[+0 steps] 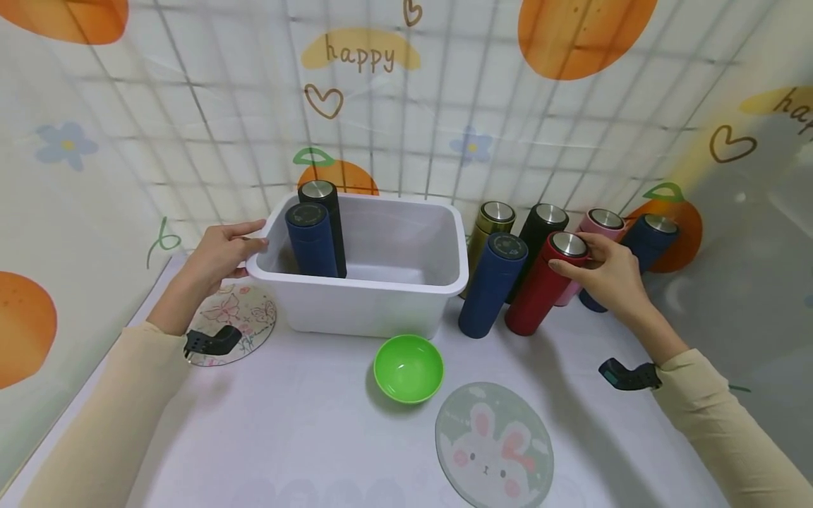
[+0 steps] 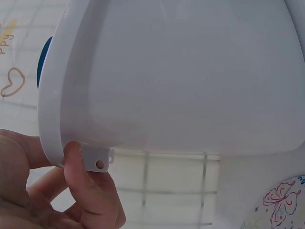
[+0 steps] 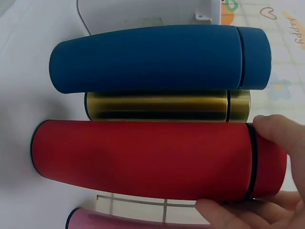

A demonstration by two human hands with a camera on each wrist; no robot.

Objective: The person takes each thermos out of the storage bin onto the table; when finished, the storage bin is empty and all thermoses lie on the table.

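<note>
My left hand [image 1: 222,255] pinches the left rim of a white plastic bin [image 1: 365,310]; in the left wrist view the thumb and fingers [image 2: 76,186] grip its corner. Inside the bin, at its left end, stand a blue thermos [image 1: 312,243] and a black thermos [image 1: 335,219]. My right hand [image 1: 606,275] grips a red thermos [image 1: 536,296] by its silver-topped cap, thumb on one side and fingers on the other. The red thermos stands upright on the table, beside another blue thermos [image 1: 488,289]. Behind them are a gold thermos [image 3: 162,106] and a second black one [image 1: 545,222].
A pink thermos [image 1: 597,222] and a further blue one [image 1: 651,240] stand at the far right. A green bowl [image 1: 408,370] sits in front of the bin. A rabbit mat [image 1: 495,451] and a butterfly mat [image 1: 238,317] lie on the table, with a wire grid [image 1: 406,134] behind.
</note>
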